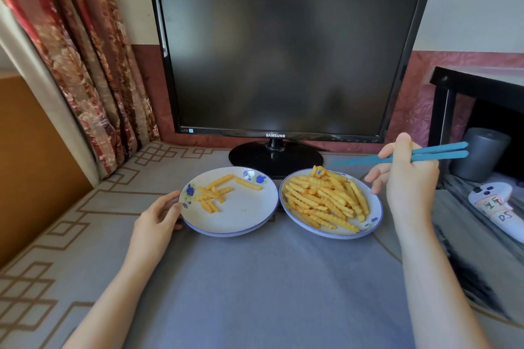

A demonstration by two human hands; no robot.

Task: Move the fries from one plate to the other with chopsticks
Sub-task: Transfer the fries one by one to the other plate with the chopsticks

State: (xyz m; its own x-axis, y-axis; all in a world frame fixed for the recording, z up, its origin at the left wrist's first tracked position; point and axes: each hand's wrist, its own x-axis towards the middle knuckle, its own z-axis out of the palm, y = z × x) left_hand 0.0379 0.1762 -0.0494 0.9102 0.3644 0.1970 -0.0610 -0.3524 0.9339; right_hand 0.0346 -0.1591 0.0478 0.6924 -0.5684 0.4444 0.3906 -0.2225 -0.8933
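Nearest me is the grey cloth of the table (269,278), with both my forearms running up over it toward the plates.

My left grip (158,215) pinches the near-left rim of the left plate (235,231), which carries only a few fries (212,194). My right grip (408,178) is curled round the blue chopsticks (442,151), raised just off the right rim of the right plate (378,215). The sticks lie almost straight left to right, butts out to the right. Their tips point left and hang over the plate's far edge. The tips are blurred, but they look close together and carry no fry.

The heap (323,198) fills the right plate. It lies left of, nearer than and below my right grip, which is much the closer of the two. Most fries in the heap run from far left to near right, slanting across the line of the sticks.

I judge the next pick needs the tips dipped down and toward me onto a top fry, closing across its width. The load then goes left over the point where the two rims nearly touch. A dark monitor (283,65) stands just behind the plates.
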